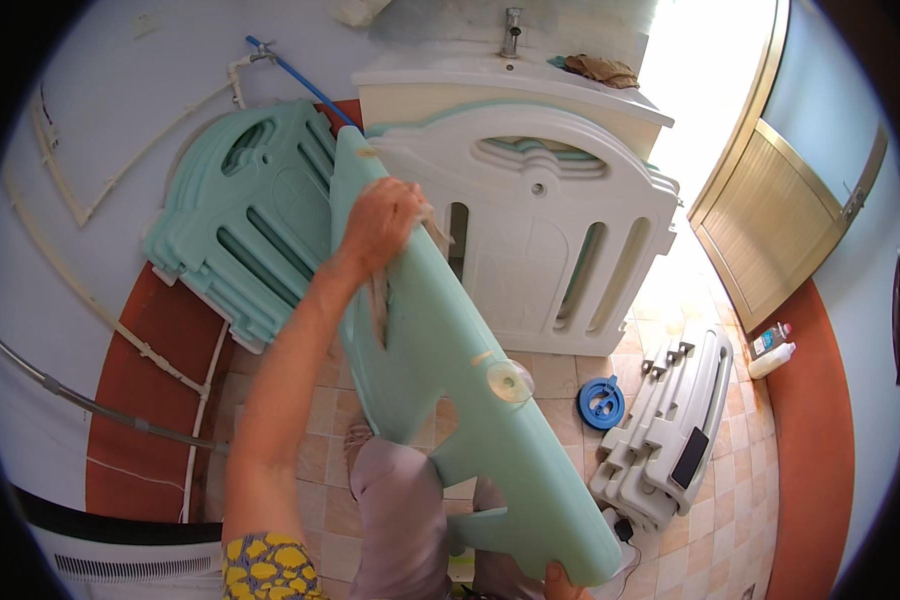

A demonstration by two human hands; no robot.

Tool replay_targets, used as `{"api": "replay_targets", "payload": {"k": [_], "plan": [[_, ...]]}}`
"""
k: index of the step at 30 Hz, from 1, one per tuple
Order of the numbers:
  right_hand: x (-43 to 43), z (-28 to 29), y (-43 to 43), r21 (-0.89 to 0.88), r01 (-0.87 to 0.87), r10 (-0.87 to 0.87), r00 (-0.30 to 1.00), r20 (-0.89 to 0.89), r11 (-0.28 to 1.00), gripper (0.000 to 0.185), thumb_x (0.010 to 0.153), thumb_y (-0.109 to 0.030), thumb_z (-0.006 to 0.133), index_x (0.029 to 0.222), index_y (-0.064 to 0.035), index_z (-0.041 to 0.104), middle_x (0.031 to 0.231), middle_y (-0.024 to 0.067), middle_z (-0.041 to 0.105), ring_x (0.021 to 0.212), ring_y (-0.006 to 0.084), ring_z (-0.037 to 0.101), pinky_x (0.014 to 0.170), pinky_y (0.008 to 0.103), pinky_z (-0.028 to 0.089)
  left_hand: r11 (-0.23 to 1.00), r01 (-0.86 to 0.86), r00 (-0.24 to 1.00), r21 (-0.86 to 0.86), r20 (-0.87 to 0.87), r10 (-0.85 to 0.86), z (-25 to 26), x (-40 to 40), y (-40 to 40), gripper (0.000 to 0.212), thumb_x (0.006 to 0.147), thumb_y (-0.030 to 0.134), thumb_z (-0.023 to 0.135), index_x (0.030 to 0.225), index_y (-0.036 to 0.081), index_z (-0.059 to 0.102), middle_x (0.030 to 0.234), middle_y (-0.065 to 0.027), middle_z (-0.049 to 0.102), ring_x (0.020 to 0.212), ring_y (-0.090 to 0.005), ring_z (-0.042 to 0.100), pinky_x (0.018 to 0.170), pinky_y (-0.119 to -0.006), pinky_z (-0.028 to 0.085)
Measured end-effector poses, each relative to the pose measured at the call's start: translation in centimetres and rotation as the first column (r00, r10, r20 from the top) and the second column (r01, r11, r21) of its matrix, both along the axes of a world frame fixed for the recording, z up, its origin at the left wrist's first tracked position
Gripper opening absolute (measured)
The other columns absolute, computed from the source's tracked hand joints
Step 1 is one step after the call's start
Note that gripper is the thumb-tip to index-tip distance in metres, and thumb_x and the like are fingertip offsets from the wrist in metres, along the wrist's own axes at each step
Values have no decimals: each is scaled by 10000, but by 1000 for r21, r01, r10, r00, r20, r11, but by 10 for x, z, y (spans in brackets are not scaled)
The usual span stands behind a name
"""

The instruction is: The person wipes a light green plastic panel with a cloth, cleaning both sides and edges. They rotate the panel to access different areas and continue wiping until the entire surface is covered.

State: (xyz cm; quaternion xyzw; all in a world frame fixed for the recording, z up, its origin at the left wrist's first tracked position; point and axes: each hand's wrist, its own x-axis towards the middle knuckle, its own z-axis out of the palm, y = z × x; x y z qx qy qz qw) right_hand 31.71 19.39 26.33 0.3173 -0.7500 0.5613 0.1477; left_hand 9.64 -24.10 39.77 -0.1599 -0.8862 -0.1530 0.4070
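A mint-green plastic playpen panel (450, 300) stands tilted between my legs, its broad edge running from upper left to lower right. My left hand (384, 223) is closed on a pale cloth (439, 229) over the upper part of that edge; the cloth also shows through a slot of the panel. At the bottom rim, my right hand (564, 583) grips the near corner of the panel, with mainly the thumb side visible. A clear suction cup (510, 381) sits on the panel's edge, beside a small yellowish mark.
Stacked green panels (270, 210) lean at the left wall, white panels (517, 262) against the sink cabinet (397, 101). Grey plastic parts (664, 450) carrying a phone (690, 457), a blue reel-like disc (601, 403) and bottles (771, 352) are on the tiled floor at right.
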Motion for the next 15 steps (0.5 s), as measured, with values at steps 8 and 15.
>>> {"api": "replay_targets", "payload": {"k": [8, 15], "plan": [[-2, 0, -5, -4, -3, 3, 999, -42, 1000, 472, 908, -343, 616, 1209, 20, 602, 1204, 197, 579, 1113, 377, 551, 936, 498, 433, 945, -135, 989, 299, 104, 108, -2, -56, -73, 345, 979, 203, 399, 832, 82, 687, 923, -105, 676, 947, -330, 575, 884, -411, 445], [0, 5, -11, -45, -26, 22, 995, -94, 999, 468, 910, -355, 609, 1201, 12, 607, 1212, 200, 563, 1114, 385, 541, 928, 499, 433, 934, 46, 995, 354, -101, -10, -14, -21, -21, 322, 958, 195, 414, 824, 51, 668, 946, -107, 682, 1037, -333, 579, 938, -407, 433]]}}
